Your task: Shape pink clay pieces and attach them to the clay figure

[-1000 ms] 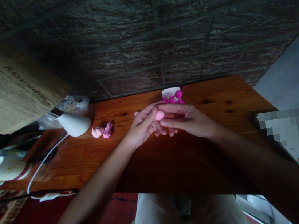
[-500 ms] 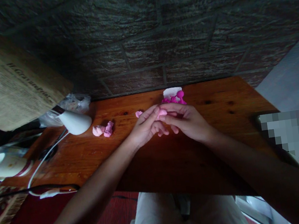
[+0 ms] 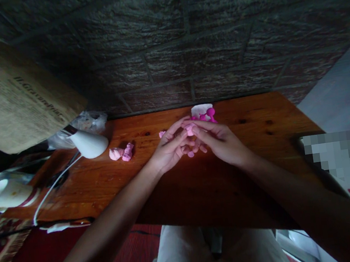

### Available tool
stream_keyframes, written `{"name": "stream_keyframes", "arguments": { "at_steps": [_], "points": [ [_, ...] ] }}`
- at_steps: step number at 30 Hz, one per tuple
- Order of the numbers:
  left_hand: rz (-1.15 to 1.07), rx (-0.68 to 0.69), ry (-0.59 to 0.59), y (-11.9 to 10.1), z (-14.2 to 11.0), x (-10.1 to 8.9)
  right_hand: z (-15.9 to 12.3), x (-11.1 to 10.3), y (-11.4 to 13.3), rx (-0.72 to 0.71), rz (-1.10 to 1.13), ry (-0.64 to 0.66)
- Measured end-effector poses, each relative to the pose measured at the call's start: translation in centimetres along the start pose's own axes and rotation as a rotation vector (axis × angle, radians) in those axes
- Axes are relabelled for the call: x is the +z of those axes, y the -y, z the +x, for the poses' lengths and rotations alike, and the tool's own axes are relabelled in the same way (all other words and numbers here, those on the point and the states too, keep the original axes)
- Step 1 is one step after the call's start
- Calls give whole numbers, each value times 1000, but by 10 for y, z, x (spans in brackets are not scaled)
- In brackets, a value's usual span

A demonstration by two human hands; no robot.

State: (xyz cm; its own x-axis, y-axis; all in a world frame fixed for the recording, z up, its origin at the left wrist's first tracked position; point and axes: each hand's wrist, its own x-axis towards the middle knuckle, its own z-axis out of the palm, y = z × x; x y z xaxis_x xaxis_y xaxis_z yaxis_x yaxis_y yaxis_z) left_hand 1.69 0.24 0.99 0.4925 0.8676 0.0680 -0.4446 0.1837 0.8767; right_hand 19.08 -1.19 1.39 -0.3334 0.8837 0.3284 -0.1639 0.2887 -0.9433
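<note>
Above the wooden table, my left hand (image 3: 171, 151) and my right hand (image 3: 223, 142) meet with curled fingers. Between them they pinch a small lump of pink modelling clay (image 3: 189, 129), thumbs pressed on its near side. A small round pink bit (image 3: 191, 154) shows just below the fingers; whether it is held or loose I cannot tell. Behind my left fingertips lies a little pink clay piece (image 3: 161, 134), partly hidden. Farther left, a pale pink clay lump (image 3: 116, 153) touches a darker pink one (image 3: 128, 152).
Magenta round-ended pieces (image 3: 210, 112) lie by a white scrap (image 3: 201, 108) near the wall, partly behind my right hand. At left stand a lamp with a paper-like printed shade (image 3: 18, 91) and white base (image 3: 89, 143), its cable (image 3: 53, 185), and a tipped white cup (image 3: 4, 194).
The clay lump has turned between my fingers and shows more of its surface. My thumbs have shifted on it, and the small pink bit below has come into view.
</note>
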Motion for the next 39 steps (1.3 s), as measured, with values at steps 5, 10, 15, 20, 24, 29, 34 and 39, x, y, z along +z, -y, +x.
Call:
{"name": "stream_keyframes", "arguments": {
  "at_steps": [5,10,15,20,24,29,34,39],
  "points": [
    [-4,30,14,2,1,-2,-1,1,-2,-42,-33,39],
    [-4,63,-44,3,4,-7,-3,2,-2,-39,-91,76],
    [17,116,-65,2,4,-6,-6,4,-4,-69,-135,-99],
    [10,89,-83,3,2,-6,-7,2,-3,-127,-210,-94],
    [-5,65,-33,2,1,-6,-8,0,-2,-231,-311,-115],
    [15,29,-32,0,0,-8,-9,2,-1,-181,-277,-57],
    [-44,35,6,-2,0,-10,-9,0,-3,-160,-247,20],
    [-47,75,40,-2,1,-9,-7,-2,-6,-183,-241,30]
  ]
}}
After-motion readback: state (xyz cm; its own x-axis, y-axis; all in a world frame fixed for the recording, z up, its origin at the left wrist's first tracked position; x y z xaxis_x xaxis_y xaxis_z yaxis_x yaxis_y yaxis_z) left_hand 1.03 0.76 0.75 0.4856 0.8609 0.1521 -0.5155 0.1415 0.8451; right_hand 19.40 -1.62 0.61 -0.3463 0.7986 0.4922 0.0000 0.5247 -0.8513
